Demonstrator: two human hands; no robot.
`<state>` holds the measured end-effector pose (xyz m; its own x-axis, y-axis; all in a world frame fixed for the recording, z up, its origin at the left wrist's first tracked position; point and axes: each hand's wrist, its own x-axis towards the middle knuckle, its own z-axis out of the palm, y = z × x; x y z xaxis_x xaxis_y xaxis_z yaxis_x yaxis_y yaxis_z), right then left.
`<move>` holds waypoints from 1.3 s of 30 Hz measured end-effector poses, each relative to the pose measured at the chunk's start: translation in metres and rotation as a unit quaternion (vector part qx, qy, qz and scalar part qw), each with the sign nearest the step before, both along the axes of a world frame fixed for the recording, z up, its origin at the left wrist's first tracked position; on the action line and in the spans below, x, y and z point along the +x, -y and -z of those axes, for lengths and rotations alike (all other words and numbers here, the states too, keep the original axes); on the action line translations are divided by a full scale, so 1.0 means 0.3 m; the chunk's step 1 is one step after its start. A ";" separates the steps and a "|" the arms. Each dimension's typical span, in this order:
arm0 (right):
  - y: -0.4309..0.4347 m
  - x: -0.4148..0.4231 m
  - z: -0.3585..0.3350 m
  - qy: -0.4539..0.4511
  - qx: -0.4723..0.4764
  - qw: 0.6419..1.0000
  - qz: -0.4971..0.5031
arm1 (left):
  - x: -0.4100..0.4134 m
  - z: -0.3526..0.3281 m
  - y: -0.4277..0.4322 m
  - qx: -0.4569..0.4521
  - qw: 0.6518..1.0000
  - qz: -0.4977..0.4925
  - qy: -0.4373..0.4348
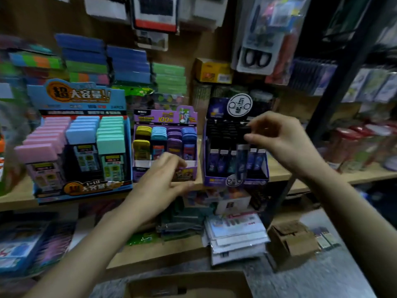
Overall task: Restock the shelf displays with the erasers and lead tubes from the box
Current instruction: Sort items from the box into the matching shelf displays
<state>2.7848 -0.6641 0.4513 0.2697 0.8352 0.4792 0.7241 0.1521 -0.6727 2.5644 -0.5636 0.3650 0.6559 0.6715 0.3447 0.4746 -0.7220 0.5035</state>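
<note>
Three display boxes [154, 118] abreast on shelf [277, 167]

It was a stationery shop. A blue display box [86, 188] and a purple display box [211, 177] of small goods stood on a wooden shelf [278, 169]. Packaged scissors [256, 58] hung above, and stacked packets [234, 239] lay below.

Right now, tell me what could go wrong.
The right hand pinches the slim dark-blue lead tube only near its top, so it may slip and drop in front of the dark purple cardboard display box.
That box stands at the front edge of the wooden shelf; a push could tip it off.
The left hand rests against the lilac cardboard display and might nudge it.
</note>
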 end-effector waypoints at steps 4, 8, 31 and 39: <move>0.010 0.171 0.046 0.013 0.018 0.994 0.107 | 0.017 0.054 -0.038 0.057 0.993 -0.070 -0.072; -0.012 0.205 0.123 0.002 0.017 0.994 0.108 | 0.016 0.079 -0.046 0.055 0.994 -0.064 -0.074; -0.054 0.218 0.215 0.037 -0.029 0.984 0.170 | -0.002 0.058 -0.005 0.072 0.993 -0.083 -0.031; 0.110 0.080 0.257 0.191 -0.042 0.978 0.077 | -0.130 0.210 0.052 -0.009 0.992 0.018 -0.123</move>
